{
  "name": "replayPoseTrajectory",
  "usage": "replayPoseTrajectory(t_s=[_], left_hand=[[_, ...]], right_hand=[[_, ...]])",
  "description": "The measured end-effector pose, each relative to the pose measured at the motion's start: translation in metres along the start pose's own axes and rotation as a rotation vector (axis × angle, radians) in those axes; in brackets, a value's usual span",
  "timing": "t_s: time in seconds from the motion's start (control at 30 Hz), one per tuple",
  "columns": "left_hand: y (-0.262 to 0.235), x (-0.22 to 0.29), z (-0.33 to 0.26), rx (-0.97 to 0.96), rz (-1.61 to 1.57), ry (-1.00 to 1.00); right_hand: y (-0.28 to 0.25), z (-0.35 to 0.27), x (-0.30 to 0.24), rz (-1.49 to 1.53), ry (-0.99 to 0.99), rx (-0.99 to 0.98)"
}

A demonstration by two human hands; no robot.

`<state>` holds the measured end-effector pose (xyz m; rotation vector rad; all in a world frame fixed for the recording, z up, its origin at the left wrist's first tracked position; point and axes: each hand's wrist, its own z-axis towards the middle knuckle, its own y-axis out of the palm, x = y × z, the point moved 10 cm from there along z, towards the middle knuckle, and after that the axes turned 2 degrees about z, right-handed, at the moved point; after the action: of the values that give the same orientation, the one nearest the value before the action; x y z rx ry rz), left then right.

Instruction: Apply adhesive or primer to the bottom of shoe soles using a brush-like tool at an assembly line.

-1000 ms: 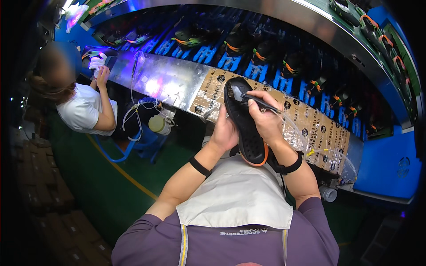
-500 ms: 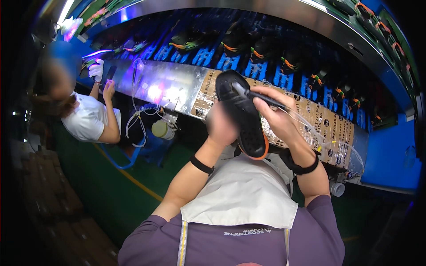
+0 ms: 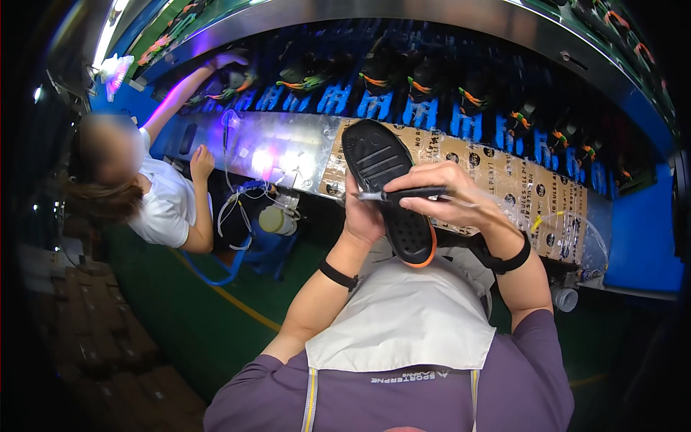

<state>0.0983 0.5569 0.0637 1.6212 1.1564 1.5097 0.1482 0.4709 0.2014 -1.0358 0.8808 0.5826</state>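
Note:
A black shoe sole (image 3: 381, 176) with an orange edge at its heel is held up in front of me, tread side facing me. My left hand (image 3: 360, 216) grips it from the left side. My right hand (image 3: 446, 194) holds a thin dark pen-like tool (image 3: 396, 194) laid across the middle of the sole, with a clear tube trailing from that hand to the right. Both wrists wear black bands.
A conveyor line with blue holders (image 3: 425, 108) carrying dark shoes with orange trim curves behind. A cardboard-covered ledge (image 3: 533, 194) runs below it. A seated person in a white shirt (image 3: 162, 205) works at the left, reaching up. Green floor with a yellow line (image 3: 216, 295) lies below.
The sole has tilted so its toe points up and left, my hands have stayed on it, and the person at the left has raised one arm toward the conveyor.

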Motion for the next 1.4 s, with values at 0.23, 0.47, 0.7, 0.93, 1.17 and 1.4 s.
replayPoseTrajectory(t_s=[0.23,0.47,0.7,0.93,1.17,1.4], left_hand=[[0.004,0.023,0.005,-0.025,-0.119,0.084],[0.022,0.050,0.013,-0.072,-0.012,0.098],[0.040,0.092,0.021,-0.077,-0.022,0.211],[0.064,0.116,0.026,-0.207,-0.025,0.240],[0.090,0.128,0.038,-0.403,0.168,0.125],[0.118,0.133,0.058,-0.353,0.518,0.168]], right_hand=[[0.014,-0.009,-0.024,-0.029,-0.149,-0.054],[0.015,-0.012,-0.042,-0.222,-0.184,0.048],[0.004,-0.011,-0.044,-0.146,-0.130,0.118],[-0.008,-0.007,-0.043,-0.101,-0.130,0.141],[-0.018,-0.001,-0.049,0.014,-0.134,0.117],[-0.016,0.002,-0.062,0.023,-0.200,0.007]])
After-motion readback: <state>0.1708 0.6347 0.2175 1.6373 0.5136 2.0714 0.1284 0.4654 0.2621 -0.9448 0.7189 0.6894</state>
